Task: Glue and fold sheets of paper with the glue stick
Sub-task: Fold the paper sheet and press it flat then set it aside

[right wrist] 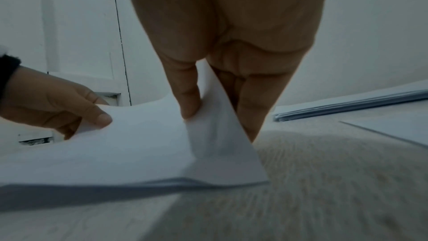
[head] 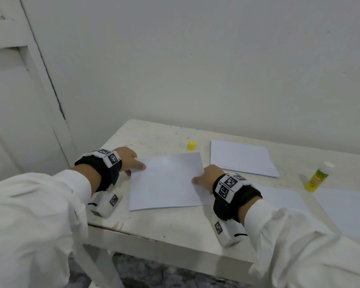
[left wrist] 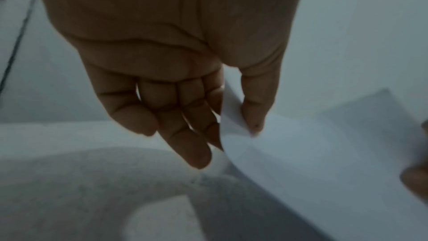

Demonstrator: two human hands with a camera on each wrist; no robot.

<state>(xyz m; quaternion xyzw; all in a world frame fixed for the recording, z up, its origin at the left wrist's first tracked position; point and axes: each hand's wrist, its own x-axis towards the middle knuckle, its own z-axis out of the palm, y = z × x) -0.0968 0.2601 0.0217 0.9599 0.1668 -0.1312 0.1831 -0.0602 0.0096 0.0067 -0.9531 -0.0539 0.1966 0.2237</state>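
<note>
A white sheet of paper [head: 166,181] is held just above the white table [head: 154,221], between my two hands. My left hand [head: 131,161] pinches its left edge, thumb on top and fingers underneath [left wrist: 231,116]. My right hand [head: 206,179] pinches the right edge the same way, and the paper [right wrist: 139,144] buckles up around the thumb [right wrist: 190,102]. The glue stick [head: 318,177], yellow with a white top, stands uncapped at the right. Its yellow cap [head: 191,145] sits at the back of the table.
A stack of white sheets [head: 241,157] lies at the back right. More single sheets [head: 345,210] lie flat under and beyond my right forearm. The wall runs behind the table, a white door [head: 19,100] stands to the left, and the table's front edge [head: 154,240] is near me.
</note>
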